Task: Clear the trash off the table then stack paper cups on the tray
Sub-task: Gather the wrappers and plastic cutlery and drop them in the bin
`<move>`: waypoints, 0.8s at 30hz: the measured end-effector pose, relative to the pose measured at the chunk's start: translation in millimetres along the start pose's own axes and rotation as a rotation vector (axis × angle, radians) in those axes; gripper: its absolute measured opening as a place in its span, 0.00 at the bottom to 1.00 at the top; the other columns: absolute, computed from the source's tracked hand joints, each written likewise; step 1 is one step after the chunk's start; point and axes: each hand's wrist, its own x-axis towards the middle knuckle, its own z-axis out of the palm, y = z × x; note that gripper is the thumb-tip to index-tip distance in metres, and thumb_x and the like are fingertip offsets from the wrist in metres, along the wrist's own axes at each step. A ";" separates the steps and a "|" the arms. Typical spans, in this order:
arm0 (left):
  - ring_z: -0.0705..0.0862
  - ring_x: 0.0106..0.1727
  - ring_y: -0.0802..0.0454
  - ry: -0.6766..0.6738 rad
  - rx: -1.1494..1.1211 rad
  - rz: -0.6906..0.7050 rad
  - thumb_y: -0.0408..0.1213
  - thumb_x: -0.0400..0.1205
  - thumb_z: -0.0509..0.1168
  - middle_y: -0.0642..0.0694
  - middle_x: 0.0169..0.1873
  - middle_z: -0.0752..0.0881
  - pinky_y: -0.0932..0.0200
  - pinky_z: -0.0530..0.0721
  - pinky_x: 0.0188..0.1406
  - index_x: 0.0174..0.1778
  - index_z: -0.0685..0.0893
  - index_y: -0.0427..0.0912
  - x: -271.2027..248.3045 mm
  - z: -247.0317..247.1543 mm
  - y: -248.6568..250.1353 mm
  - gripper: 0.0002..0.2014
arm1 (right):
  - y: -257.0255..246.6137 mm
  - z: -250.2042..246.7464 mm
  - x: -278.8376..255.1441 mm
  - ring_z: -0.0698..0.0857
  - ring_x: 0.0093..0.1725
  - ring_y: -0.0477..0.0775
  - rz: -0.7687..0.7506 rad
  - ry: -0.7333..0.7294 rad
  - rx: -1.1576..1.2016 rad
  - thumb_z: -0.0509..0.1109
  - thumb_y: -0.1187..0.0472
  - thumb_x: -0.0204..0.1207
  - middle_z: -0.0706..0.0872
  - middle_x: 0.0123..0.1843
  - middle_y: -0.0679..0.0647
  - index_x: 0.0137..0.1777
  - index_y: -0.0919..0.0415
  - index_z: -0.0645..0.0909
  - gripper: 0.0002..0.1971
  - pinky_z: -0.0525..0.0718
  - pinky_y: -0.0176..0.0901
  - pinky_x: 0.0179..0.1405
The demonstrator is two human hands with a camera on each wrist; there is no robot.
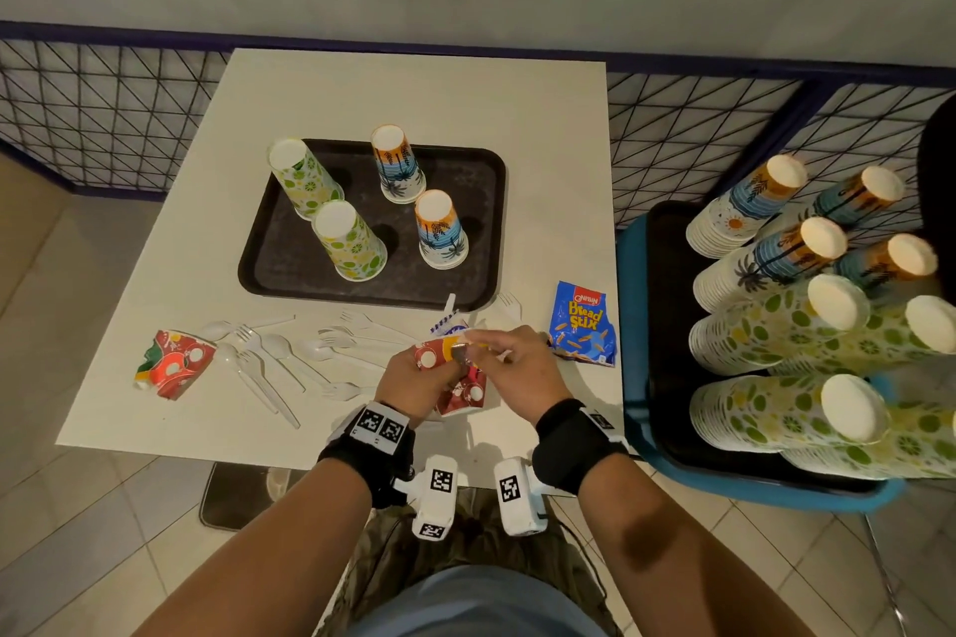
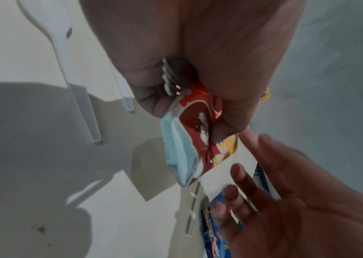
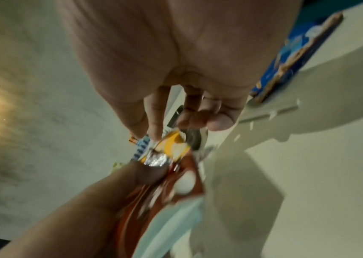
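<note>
My left hand grips a crushed red paper cup at the table's near edge; its pale inside shows in the left wrist view. A yellow and silver foil wrapper sticks out of that bundle, and my right hand pinches it with thumb and forefinger. A second crushed red cup lies at the left. A blue Bread Stix bag lies to the right of my hands. The dark tray carries upside-down cups: two lime-patterned and two palm-patterned.
White plastic forks and spoons lie scattered between the tray and the near edge. To the right of the table, a blue stand holds several tall stacks of cups. A wire fence runs behind the table.
</note>
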 end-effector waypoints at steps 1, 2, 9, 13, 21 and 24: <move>0.94 0.42 0.45 0.012 0.005 -0.013 0.34 0.73 0.80 0.42 0.39 0.96 0.38 0.92 0.59 0.43 0.95 0.43 2.1 -1.6 -0.6 0.04 | 3.4 -7.6 4.9 0.81 0.53 0.41 0.021 0.045 -0.044 0.75 0.53 0.82 0.77 0.54 0.50 0.65 0.45 0.88 0.13 0.78 0.30 0.55; 0.95 0.43 0.44 0.019 0.012 -0.029 0.36 0.74 0.80 0.42 0.39 0.96 0.37 0.92 0.59 0.44 0.95 0.43 3.8 -3.5 -1.0 0.05 | 9.0 -17.4 11.2 0.82 0.57 0.46 0.057 0.116 -0.101 0.74 0.53 0.81 0.77 0.57 0.51 0.67 0.46 0.86 0.15 0.80 0.35 0.60; 0.96 0.45 0.47 0.014 0.102 -0.038 0.36 0.78 0.77 0.47 0.39 0.97 0.44 0.93 0.57 0.45 0.93 0.48 4.1 -5.8 2.2 0.03 | 56.8 -75.3 45.9 0.67 0.77 0.73 0.471 0.245 -0.724 0.78 0.38 0.72 0.66 0.77 0.67 0.81 0.57 0.63 0.45 0.79 0.67 0.70; 0.96 0.46 0.46 -0.008 0.122 -0.042 0.39 0.78 0.77 0.46 0.40 0.97 0.43 0.92 0.59 0.49 0.95 0.44 3.2 -4.9 1.2 0.06 | 61.0 -79.2 51.0 0.67 0.77 0.74 0.487 0.208 -0.727 0.82 0.43 0.71 0.62 0.80 0.67 0.82 0.57 0.61 0.46 0.79 0.65 0.68; 0.96 0.46 0.48 0.030 0.126 -0.048 0.37 0.77 0.77 0.47 0.41 0.97 0.45 0.92 0.57 0.50 0.94 0.46 -1.2 -12.5 -0.2 0.07 | 61.5 -95.5 59.1 0.84 0.66 0.70 0.522 0.234 -0.573 0.71 0.68 0.80 0.81 0.68 0.70 0.75 0.72 0.67 0.26 0.85 0.56 0.62; 0.96 0.47 0.47 0.032 0.121 -0.050 0.36 0.78 0.76 0.47 0.42 0.97 0.45 0.92 0.59 0.50 0.94 0.47 -5.8 -14.6 -0.2 0.06 | 62.6 -100.4 50.8 0.88 0.55 0.62 0.489 0.177 -0.661 0.68 0.66 0.83 0.87 0.58 0.65 0.57 0.68 0.79 0.07 0.87 0.51 0.55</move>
